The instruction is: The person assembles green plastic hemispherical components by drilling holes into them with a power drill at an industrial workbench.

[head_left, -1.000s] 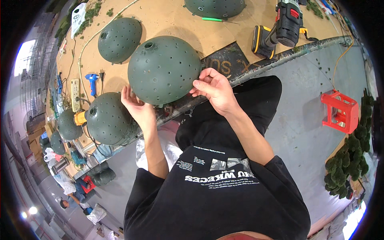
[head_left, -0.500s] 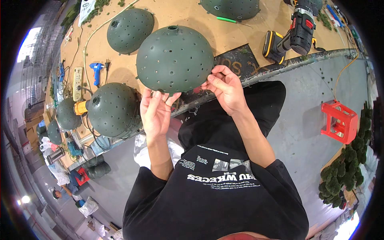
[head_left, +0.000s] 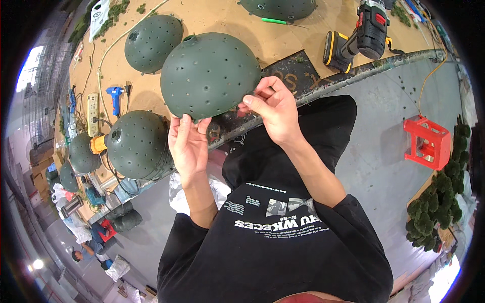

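A dark green plastic dome [head_left: 209, 73], dotted with small holes and with a short collar at its top, is tilted up between my hands over the table's edge. My left hand [head_left: 189, 146] pinches its near rim, thumb on the outside and fingertips under it. Higher up, my right hand [head_left: 275, 108] grips the right side of the same rim between thumb and bent fingers. Behind it to the left another holed dome [head_left: 154, 43] lies on the table. A stack of such domes [head_left: 137, 144] stands by my left hand.
On the tan table [head_left: 227, 22] lie a cordless drill [head_left: 371, 33], a green-handled pick [head_left: 274, 20], a blue glue gun [head_left: 115, 98] and a power strip [head_left: 92, 113]. A red stool [head_left: 427, 142] stands on the floor at right. Another person [head_left: 88, 250] is far off, lower left.
The dome has turned in my hands, its top collar swinging leftward. Both hands keep hold of the rim. The whole view has shifted slightly.
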A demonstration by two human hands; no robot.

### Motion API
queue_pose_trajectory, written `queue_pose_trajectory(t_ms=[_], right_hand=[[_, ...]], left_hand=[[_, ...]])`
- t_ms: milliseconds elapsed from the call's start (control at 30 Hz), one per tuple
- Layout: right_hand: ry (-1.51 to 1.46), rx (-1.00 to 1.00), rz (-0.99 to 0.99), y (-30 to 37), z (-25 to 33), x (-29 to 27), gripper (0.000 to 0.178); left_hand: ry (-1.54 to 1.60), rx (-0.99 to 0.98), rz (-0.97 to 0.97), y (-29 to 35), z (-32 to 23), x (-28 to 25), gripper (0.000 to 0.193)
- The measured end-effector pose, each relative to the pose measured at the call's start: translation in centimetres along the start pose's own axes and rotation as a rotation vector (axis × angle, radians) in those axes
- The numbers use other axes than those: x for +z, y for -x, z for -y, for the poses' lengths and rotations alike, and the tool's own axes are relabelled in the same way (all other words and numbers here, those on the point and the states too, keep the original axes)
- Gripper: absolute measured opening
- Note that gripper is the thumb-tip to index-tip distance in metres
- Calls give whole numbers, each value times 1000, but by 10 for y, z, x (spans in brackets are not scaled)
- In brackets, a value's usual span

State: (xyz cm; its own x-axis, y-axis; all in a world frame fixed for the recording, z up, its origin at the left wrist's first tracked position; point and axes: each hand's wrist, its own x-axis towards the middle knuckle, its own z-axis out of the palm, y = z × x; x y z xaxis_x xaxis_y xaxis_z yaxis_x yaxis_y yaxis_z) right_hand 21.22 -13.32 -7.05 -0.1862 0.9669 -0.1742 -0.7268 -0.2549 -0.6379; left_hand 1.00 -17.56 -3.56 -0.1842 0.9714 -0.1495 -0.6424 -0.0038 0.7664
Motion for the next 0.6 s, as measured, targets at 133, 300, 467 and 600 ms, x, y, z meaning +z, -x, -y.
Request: queue_pose_trajectory(t_ms=[133, 300, 467, 600], right_hand=[[-28, -67, -1, 3, -6, 19, 30], [-14, -116, -15, 9, -27, 33, 30], [-14, -103, 21, 15, -38, 43, 30], [-10, -71, 36, 17, -38, 47, 30]], left_hand=[[-34, -21, -175, 0, -2, -6, 31], [-230, 253, -415, 6, 12, -3, 30], [-532, 466, -361, 18, 26, 18, 30], [-693, 571, -292, 18, 37, 24, 41]])
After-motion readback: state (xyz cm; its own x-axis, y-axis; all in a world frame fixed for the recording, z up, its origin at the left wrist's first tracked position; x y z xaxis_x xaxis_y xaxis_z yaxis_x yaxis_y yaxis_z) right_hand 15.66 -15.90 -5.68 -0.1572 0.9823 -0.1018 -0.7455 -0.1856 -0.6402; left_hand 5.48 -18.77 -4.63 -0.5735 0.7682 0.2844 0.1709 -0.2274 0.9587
